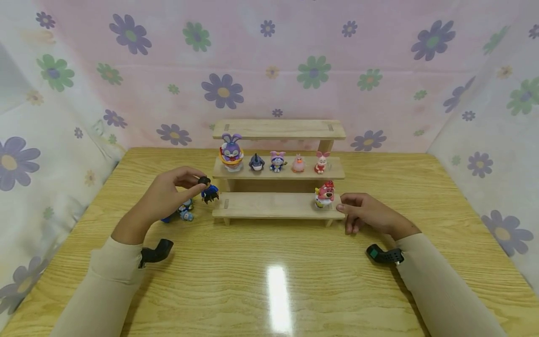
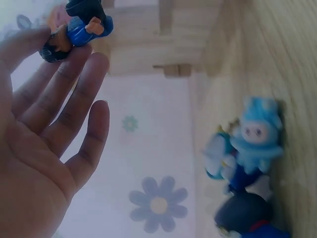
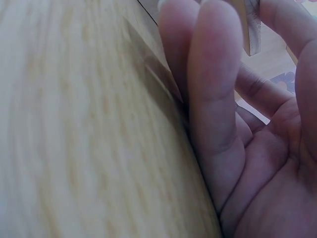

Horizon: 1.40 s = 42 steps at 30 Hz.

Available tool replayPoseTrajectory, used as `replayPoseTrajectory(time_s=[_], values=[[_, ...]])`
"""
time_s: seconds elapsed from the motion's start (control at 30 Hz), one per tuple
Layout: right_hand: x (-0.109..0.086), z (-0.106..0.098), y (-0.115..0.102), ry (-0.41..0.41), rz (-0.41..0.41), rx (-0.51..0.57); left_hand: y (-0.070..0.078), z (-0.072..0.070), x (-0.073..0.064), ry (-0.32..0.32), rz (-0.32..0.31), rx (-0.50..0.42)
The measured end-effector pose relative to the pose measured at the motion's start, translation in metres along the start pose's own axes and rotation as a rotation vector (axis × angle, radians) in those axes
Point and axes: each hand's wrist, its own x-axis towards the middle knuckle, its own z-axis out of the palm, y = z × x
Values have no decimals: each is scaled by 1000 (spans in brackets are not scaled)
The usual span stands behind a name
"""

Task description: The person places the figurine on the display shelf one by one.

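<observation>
The dark-haired, blue-clad figurine (image 1: 210, 193) is upright; the wooden three-tier shelf (image 1: 269, 205) stands just beside.

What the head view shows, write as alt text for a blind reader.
A person's left hand pinches a dark-haired toy figure in blue beside a three-tier wooden stand, the right hand touching its opposite end. Five figures stand on the middle tier and one on the bottom; others are on the table.

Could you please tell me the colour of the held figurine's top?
Blue, showing best in the left wrist view.
</observation>
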Motion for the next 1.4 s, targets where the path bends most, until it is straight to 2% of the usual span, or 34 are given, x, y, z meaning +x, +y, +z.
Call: replayPoseTrajectory(time_s=[0.17, 0.33, 0.5, 0.8, 1.1, 1.27, 1.4], values=[[-1, 0, 1, 4, 0, 7, 16, 3, -3, 26, 42, 2], [-2, 0, 1, 17, 18, 11, 31, 9, -1, 23, 71, -35], [-2, -1, 2, 30, 24, 4, 46, 23, 9, 11, 117, -67], [0, 0, 2, 18, 17, 1, 68, 48, 22, -31, 245, -108], [-1, 0, 0, 15, 7, -10, 85, 77, 34, -103, 249, -103], [-1, 1, 0, 16, 5, -12, 95, 87, 37, -82, 282, -56], [-1, 1, -1, 13, -4, -8, 100, 96, 40, -89, 278, -52]])
